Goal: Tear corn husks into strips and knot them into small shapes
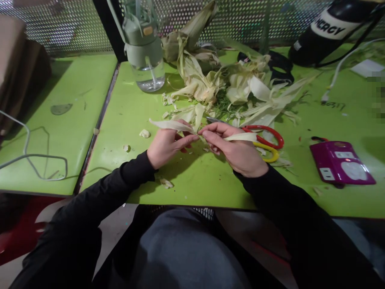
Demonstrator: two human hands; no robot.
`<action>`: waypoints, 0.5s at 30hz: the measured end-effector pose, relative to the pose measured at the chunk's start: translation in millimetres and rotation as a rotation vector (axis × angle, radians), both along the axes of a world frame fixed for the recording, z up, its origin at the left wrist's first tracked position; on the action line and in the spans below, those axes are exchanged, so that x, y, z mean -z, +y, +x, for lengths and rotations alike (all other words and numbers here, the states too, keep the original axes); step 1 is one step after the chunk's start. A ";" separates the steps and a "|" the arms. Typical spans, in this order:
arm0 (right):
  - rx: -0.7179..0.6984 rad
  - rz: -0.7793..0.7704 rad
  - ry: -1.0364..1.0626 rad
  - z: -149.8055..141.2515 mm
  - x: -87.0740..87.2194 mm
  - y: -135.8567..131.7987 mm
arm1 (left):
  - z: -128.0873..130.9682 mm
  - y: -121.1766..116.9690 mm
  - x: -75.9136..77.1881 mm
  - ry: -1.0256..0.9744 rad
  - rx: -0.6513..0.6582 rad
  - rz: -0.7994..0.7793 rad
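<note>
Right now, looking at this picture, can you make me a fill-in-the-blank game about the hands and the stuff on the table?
1. The left hand and right hand pinch pale strips.
Both sleeves are ____.
2. The scissors' handles are red and ____.
3. The tabletop is bright ____.
4. The socket block is ____.

Missing words: black; yellow; green; purple.

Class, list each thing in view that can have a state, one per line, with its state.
Left hand: pinching pale husk
Right hand: pinching pale husk
Husk pile: loose, strewn
Scissors: lying flat, blades mostly hidden
Green bottle: upright, partly filled
Purple socket box: visible outlets unused
White cable near black bottle: visible end loose
</note>
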State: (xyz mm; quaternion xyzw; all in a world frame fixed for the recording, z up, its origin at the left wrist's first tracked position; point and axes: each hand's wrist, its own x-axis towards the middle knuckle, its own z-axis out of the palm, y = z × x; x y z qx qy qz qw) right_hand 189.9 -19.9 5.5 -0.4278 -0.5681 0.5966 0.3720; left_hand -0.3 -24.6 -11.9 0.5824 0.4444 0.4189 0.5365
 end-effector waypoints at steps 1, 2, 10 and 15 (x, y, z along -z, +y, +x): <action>0.008 0.031 -0.030 0.3 1.0 0.5 | 0.3 0.5 1.4 -0.011 0.013 -0.010; 0.021 0.074 -0.067 0.7 2.0 0.9 | 0.8 0.7 2.2 -0.030 0.024 -0.021; 0.113 0.356 -0.258 3.7 7.2 0.3 | 4.4 -1.1 -7.2 -0.148 0.085 -0.071; 0.121 0.371 -0.241 0.8 4.2 0.7 | 7.9 -3.3 -14.3 -0.167 0.032 -0.128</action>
